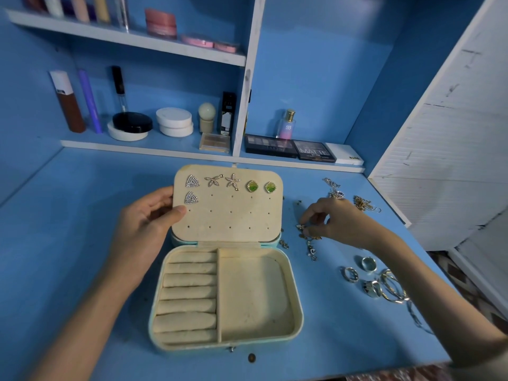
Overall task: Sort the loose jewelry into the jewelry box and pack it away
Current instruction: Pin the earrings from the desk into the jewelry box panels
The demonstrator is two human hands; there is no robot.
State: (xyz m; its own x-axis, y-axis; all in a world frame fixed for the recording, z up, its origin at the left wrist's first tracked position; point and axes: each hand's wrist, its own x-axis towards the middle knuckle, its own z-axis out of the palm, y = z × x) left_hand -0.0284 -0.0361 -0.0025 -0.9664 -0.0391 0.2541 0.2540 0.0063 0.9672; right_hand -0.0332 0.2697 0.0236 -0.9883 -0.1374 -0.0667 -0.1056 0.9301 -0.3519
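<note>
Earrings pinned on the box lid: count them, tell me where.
6. Top row, left to right: triangle, two flowers, two green squares; a second triangle sits below the first. None look hidden.

Two readable marks, both on the lower shelf, 1 o'clock from frame centre.
- "MATTE": big pale caps on the lid of the black palette [314, 151].
- "SB": on the pink-purple perfume bottle [287, 126], at 11 o'clock behind that palette.

There is print on the second palette [270, 146] at its 9 o'clock, the white box [347, 156] at its 3 o'clock, and the black tube [228, 112], all too small to read.
</note>
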